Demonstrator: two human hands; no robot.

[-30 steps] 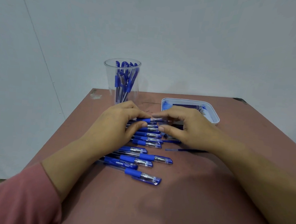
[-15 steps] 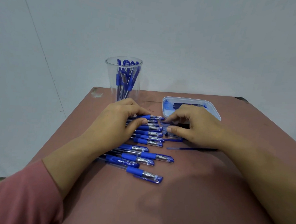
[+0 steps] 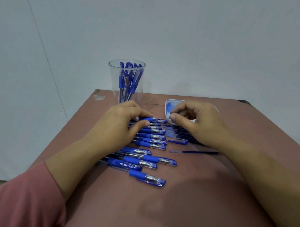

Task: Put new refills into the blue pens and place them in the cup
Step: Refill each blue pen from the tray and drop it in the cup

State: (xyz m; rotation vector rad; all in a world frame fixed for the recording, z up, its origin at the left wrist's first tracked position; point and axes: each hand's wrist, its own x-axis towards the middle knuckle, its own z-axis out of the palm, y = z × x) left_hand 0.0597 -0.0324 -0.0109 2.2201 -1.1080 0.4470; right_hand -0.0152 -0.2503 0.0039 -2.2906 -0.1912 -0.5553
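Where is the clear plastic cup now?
In the head view, the clear plastic cup stands far back on the table, just beyond the left hand and left of the white tray.

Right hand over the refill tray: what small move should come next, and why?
Probably pinch one refill from the white tray and carry it to the pen that the left hand holds. The right hand hangs over the tray with curled fingers; whether it already holds a refill is hidden. A loose cap lies beside the row.

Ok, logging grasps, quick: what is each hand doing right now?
Left hand: pinches a blue pen by its grip.
Right hand: fingers curled over the refill tray; cannot tell if it holds anything.
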